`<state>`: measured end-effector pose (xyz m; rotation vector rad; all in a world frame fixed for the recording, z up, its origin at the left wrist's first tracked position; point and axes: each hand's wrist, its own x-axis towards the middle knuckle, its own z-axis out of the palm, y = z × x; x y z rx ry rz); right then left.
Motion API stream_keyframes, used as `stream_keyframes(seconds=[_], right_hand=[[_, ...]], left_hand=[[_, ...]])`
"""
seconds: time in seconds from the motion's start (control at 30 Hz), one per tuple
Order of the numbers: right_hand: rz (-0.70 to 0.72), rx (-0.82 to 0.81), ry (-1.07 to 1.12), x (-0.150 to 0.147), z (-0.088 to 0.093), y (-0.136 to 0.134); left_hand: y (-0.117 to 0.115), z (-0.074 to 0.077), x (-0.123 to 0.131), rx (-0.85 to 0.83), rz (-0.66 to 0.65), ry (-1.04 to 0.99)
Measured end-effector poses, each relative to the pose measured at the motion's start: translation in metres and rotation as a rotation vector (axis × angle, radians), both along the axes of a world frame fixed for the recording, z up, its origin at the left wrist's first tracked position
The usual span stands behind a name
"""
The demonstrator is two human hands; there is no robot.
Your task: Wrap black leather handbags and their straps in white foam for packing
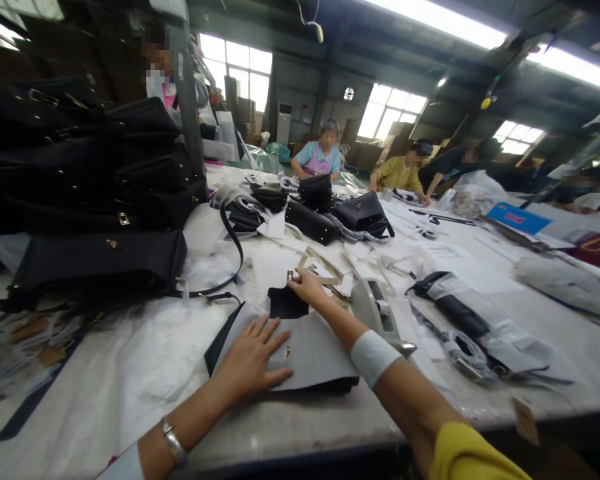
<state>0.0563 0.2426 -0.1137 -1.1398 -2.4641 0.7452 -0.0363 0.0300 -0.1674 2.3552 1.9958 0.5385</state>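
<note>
A black handbag [337, 385] lies in front of me on the white-covered table, with a pale grey sheet [320, 340] over its front. Through the sheet pokes a small gold turn lock [288, 351]. My left hand [253, 353] rests flat on the sheet, fingers spread, left of the lock. At the bag's far side, my right hand [307, 288] pinches the end of the black flap [286, 305] by its gold clasp plate [290, 275]. A black strap [215, 293] runs from the bag's left side. The bag's inside is hidden.
Black handbags [100, 260] are piled high on the left. More black bags [313, 220] lie further back among paper scraps. A grey tape dispenser [375, 310] stands right of my right hand, near wrapped straps [465, 320]. Several people [320, 157] work across the table.
</note>
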Motion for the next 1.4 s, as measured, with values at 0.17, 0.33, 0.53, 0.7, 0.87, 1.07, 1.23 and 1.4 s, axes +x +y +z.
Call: stream_keyframes(seconds=[0.17, 0.33, 0.53, 0.7, 0.87, 1.07, 1.23, 1.4], right_hand=[[0.070, 0.027, 0.119, 0.024, 0.019, -0.033], [0.220, 0.098, 0.184, 0.074, 0.005, -0.096], [0.432, 0.201, 0.231, 0.100, -0.031, -0.111], [0.465, 0.159, 0.271, 0.105, -0.042, -0.110], [0.408, 0.107, 0.297, 0.104, -0.043, -0.113], [0.418, 0.088, 0.228, 0.100, -0.036, -0.109], [0.421, 0.135, 0.186, 0.099, -0.034, -0.107], [0.532, 0.190, -0.002, 0.087, -0.021, -0.098]], left_hand=[[-0.002, 0.001, 0.002, 0.041, 0.021, -0.033], [-0.002, 0.002, 0.005, 0.087, 0.046, -0.102], [-0.004, -0.004, 0.006, 0.107, 0.077, -0.127], [-0.006, -0.007, 0.004, 0.143, 0.064, -0.141], [-0.014, -0.005, 0.007, 0.258, 0.031, -0.140], [-0.022, -0.007, 0.010, 0.410, -0.156, -0.070], [-0.018, -0.006, 0.009, 0.371, -0.242, -0.145], [-0.017, -0.002, 0.010, 0.295, -0.238, -0.195]])
